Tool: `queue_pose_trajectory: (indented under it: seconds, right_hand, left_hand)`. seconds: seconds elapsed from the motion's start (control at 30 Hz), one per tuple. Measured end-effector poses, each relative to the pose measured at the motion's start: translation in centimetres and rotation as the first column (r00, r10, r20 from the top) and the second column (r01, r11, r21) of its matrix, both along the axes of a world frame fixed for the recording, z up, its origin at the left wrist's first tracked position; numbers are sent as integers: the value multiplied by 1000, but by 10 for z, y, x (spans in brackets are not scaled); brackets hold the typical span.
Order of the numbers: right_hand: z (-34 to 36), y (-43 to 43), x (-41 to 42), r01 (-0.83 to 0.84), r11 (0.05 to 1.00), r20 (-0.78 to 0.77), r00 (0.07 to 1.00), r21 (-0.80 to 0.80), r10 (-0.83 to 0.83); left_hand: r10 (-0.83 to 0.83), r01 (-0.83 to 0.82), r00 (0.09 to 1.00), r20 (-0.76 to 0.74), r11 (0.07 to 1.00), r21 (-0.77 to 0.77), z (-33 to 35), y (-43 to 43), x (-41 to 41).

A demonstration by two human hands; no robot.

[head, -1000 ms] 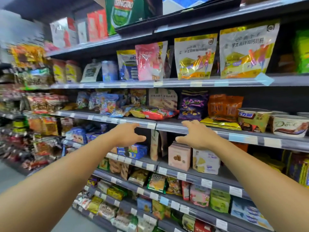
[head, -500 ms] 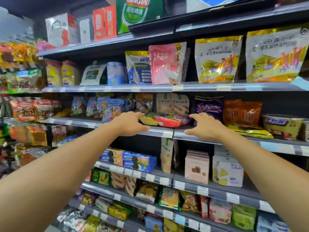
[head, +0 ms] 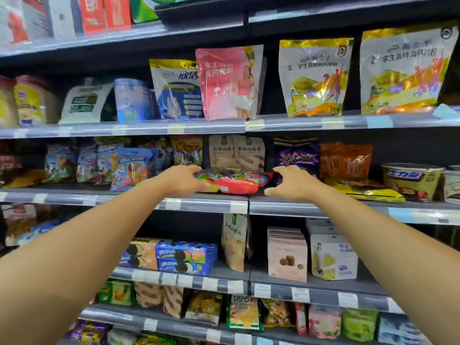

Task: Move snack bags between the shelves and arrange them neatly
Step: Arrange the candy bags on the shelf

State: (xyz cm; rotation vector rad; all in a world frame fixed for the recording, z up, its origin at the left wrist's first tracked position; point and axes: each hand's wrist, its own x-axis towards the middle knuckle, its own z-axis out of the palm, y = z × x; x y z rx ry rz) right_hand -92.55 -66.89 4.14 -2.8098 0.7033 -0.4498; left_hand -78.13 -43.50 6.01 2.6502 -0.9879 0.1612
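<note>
At eye level, on the middle shelf (head: 311, 211), lies the thing I'm after: a red snack bag (head: 239, 181) flat on its side across the seam where two shelf sections meet, its front edge close to the lip.

The biggest risk is the whole bag sliding off. It is slick and lies flat, so if I pull from one end only it can pivot over the lip and drop onto the boxes below. Next, the two beige bags (head: 236, 151) standing at its twelve o'clock lean close behind it; dragging the red one out carelessly may topple them. Smaller still, the purple bag (head: 297, 158) at its three o'clock sits just behind my right knuckles and could get knocked over.

My left hand (head: 183, 181) touches the bag's nine o'clock end, fingers curled loosely around that end, not yet clamped. My right hand (head: 291, 184) hovers just beside the three o'clock end, fingers spread and apart from the wrapper.

By count: two hands, two beige bags, one purple bag, and one red bag, though a second wrapper may lie under it; I cannot tell.
</note>
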Motion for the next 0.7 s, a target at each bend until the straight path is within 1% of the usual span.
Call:
queue_pose_trajectory:
  seconds: [0.13,0.33,0.43,0.6,0.7]
  right_hand:
    - [3,-23,32,13,1000,8,1000,7,-13]
    - [-5,-44,84,-11,999,15,1000,33,11]
    - [-12,-53,105,-14,998,13,1000,63,13]
    - [-15,-75,136,-9,986,13,1000,168,7]
    - [-18,-87,151,9,986,10,1000,167,-10]
  left_hand:
    - [-3,3,1000,-5,1000,14,4,-24,31]
    - [5,-5,1000,-14,1000,12,5,-48,75]
    - [2,-2,1000,-29,1000,15,1,-58,96]
    - [16,-18,996,-92,1000,-23,2,-76,133]
    - [-4,3,996,-93,1000,-6,-3,-91,157]
